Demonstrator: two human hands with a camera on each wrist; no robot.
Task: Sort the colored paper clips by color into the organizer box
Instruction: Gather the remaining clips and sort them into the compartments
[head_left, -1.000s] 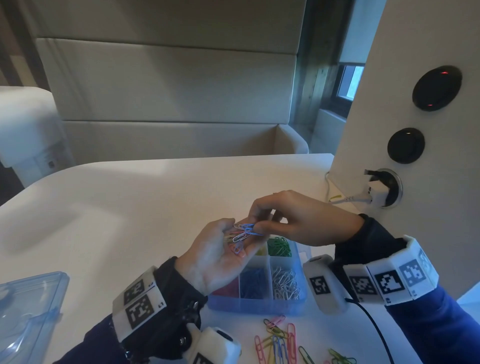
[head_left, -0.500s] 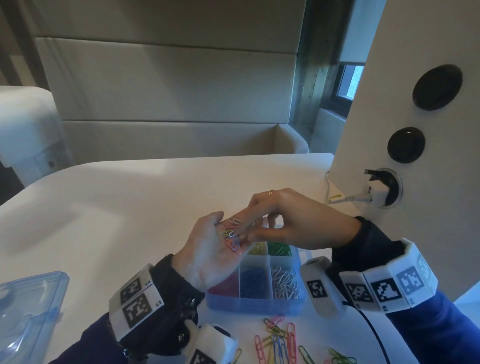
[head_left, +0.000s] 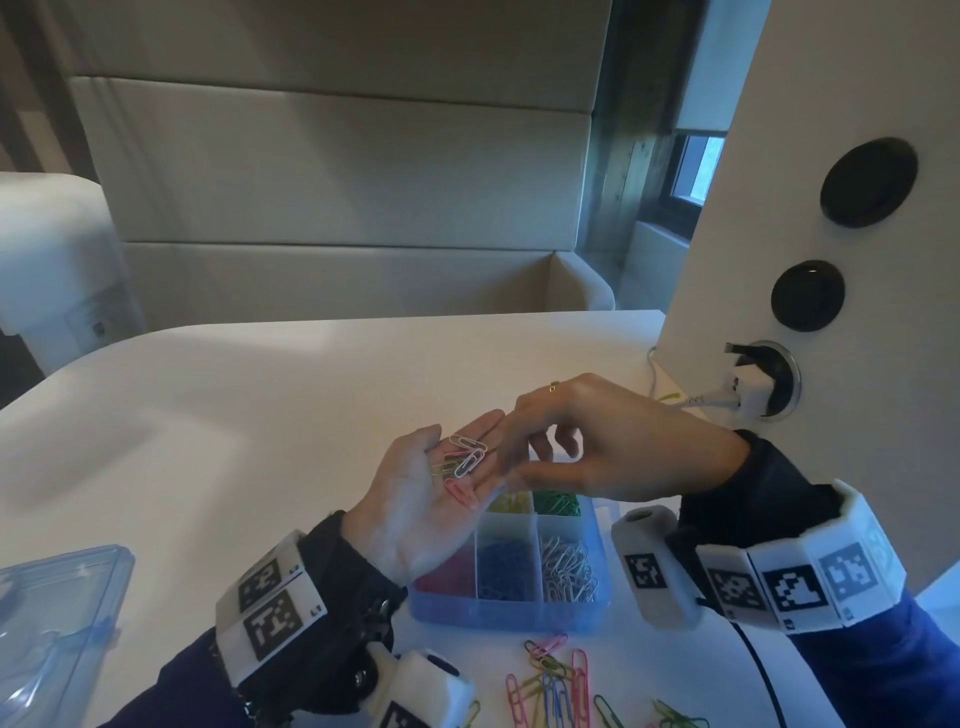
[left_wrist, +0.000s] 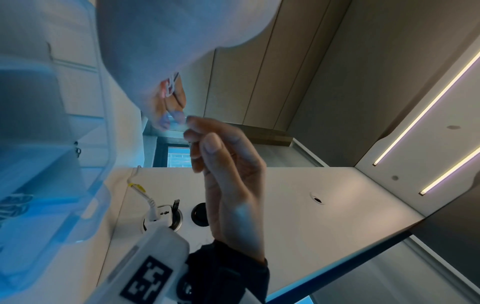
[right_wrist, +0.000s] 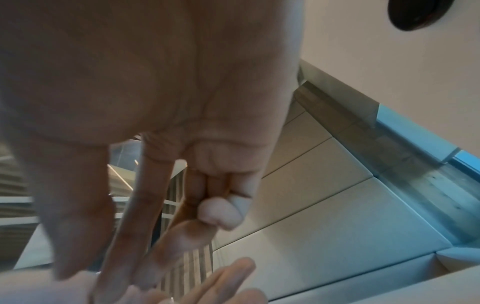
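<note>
My left hand (head_left: 415, 499) is held palm up above the organizer box (head_left: 519, 613), with a few paper clips (head_left: 465, 457) lying loose on it: white, pink and yellow. My right hand (head_left: 511, 449) reaches across from the right. Its index finger and thumb are stretched toward the left fingertips and its other fingers are curled. No clip shows between its fingers in the head view or in the right wrist view (right_wrist: 124, 246). The box holds sorted yellow (head_left: 511, 504), green (head_left: 558, 503), red (head_left: 447, 571), blue (head_left: 506, 566) and white clips (head_left: 569, 566).
Several loose coloured clips (head_left: 556, 686) lie on the table in front of the box. The box's clear blue lid (head_left: 57, 623) sits at the near left. A white panel with a plugged-in charger (head_left: 748, 389) stands close on the right.
One second ago my right hand pinched blue clips at the left palm. The blue clips are now gone from view, and the right fingers have spread over the left fingertips. Both hands rose slightly.
</note>
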